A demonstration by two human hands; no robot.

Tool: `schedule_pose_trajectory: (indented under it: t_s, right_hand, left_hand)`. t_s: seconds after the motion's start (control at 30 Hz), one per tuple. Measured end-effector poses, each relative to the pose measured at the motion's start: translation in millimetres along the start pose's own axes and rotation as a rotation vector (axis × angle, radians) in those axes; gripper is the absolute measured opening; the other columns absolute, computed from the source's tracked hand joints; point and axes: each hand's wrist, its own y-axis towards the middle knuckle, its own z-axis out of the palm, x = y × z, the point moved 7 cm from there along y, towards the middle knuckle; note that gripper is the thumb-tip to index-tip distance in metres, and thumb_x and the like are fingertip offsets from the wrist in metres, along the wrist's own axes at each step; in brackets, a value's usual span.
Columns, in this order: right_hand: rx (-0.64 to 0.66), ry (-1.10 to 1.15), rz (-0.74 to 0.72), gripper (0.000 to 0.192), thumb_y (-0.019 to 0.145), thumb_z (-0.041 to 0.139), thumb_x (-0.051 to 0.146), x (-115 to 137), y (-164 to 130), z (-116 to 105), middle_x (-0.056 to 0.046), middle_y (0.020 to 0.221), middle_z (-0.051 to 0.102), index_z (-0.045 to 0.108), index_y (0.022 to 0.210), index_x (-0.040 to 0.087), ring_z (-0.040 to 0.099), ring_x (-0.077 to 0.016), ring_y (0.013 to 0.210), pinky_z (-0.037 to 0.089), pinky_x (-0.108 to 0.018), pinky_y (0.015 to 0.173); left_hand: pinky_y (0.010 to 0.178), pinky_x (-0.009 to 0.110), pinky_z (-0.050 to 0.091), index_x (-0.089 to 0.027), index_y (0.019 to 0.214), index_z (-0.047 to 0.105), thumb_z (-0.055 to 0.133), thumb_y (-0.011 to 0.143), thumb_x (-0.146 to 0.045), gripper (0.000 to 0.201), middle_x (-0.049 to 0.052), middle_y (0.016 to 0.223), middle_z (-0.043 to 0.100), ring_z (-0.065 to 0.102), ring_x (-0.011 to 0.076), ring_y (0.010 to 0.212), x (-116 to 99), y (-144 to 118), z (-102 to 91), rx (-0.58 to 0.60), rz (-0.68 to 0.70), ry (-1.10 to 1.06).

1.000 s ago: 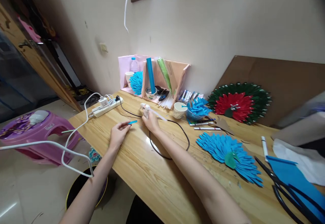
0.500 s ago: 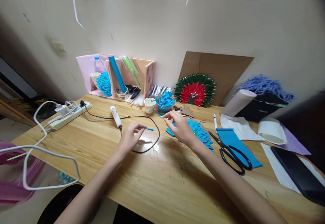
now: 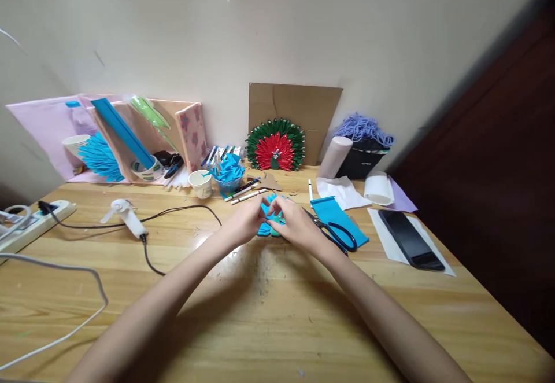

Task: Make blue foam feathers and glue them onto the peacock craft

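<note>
My left hand (image 3: 247, 220) and my right hand (image 3: 293, 224) meet fingertip to fingertip over a round blue felt-petal flower (image 3: 263, 231) on the table. Both are closed in a pinch. Between the left fingers is a thin blue strip, seen plainly a moment earlier; the fingers now hide most or all of it. What the right fingers pinch, if anything, I cannot make out. Much of the flower is covered by the hands. Black-handled scissors (image 3: 338, 237) lie just right of my right hand, partly over a blue sheet (image 3: 333, 212).
A white glue gun (image 3: 130, 219) with a black cord lies left. Behind stand a paper cup (image 3: 200, 184), a bowl of blue pieces (image 3: 228, 173) and a red-green peacock craft (image 3: 277, 146) against cardboard. A phone (image 3: 410, 238) lies right; a power strip (image 3: 39, 224) sits at far left.
My hands have come together over the blue flower; the left moved in from the side with its strip. The view has swung right, so the table's things appear further left.
</note>
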Motion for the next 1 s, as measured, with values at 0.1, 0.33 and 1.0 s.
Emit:
schedule_pose_trajectory:
  t_s: [0.1, 0.33, 1.0]
  right_hand:
    - [0.008, -0.016, 0.000, 0.018, 0.070, 0.052, 0.007, -5, 0, 0, -0.001, 0.079, 0.055, 0.047, 0.081, 0.020, 0.052, -0.0169, 0.076, 0.037, -0.026, 0.066]
    - [-0.074, 0.062, 0.071, 0.014, 0.069, 0.050, 0.005, -20, 3, -14, 0.000, 0.074, 0.058, 0.050, 0.073, 0.019, 0.053, -0.0150, 0.073, 0.037, -0.025, 0.066]
    - [-0.277, 1.232, 0.710, 0.027, 0.055, 0.074, 0.024, -129, -67, -1, 0.004, 0.066, 0.053, 0.053, 0.071, 0.018, 0.054, -0.0071, 0.060, 0.049, -0.023, 0.068]
  left_hand:
    - [0.054, 0.024, 0.039, -0.019, 0.088, 0.048, 0.049, 0.073, -0.010, 0.018, 0.002, 0.072, 0.063, 0.059, 0.0169, 0.065, -9, 4, 3.2, 0.020, 0.035, 0.016]
    - [0.061, 0.026, 0.045, -0.018, 0.097, 0.049, 0.053, 0.075, -0.016, 0.022, 0.003, 0.075, 0.063, 0.062, 0.0171, 0.069, -4, 16, 5.4, 0.001, 0.014, -0.140]
    - [0.036, 0.020, 0.029, -0.016, 0.051, 0.059, 0.061, 0.061, -0.041, 0.027, 0.002, 0.044, 0.058, 0.044, 0.0103, 0.035, 115, 39, 16.3, 0.045, -0.572, -0.412]
